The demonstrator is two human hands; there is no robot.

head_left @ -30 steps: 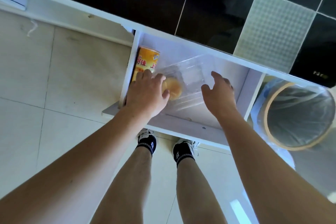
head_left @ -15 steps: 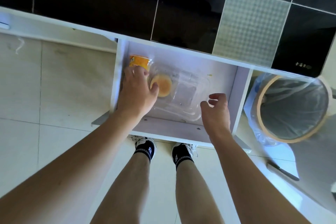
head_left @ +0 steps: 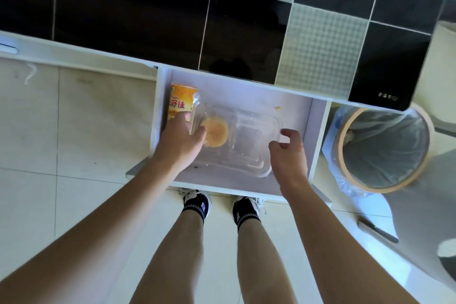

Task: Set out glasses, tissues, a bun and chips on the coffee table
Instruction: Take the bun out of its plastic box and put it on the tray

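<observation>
A round golden bun [head_left: 215,131] lies in the left end of a clear plastic box [head_left: 246,155] inside an open white drawer [head_left: 313,131]. An orange chips can [head_left: 181,101] lies along the drawer's left wall, touching the box. My left hand [head_left: 180,143] grips the box's left end beside the bun, where the clear lid stands slightly raised; its fingers partly cover the can. My right hand [head_left: 288,153] has curled fingers pinching the box's right rim. No glasses or tissues are in view.
The drawer sticks out from under a black and grey tiled tabletop [head_left: 222,20]. A lined waste bin [head_left: 385,148] stands right of the drawer. My legs and black shoes [head_left: 197,205] are below the drawer on pale floor tiles.
My right hand pulled back from lying spread over the box and curled at its right rim. My left hand stayed at the box's left end. The view shifted, showing more of the can.
</observation>
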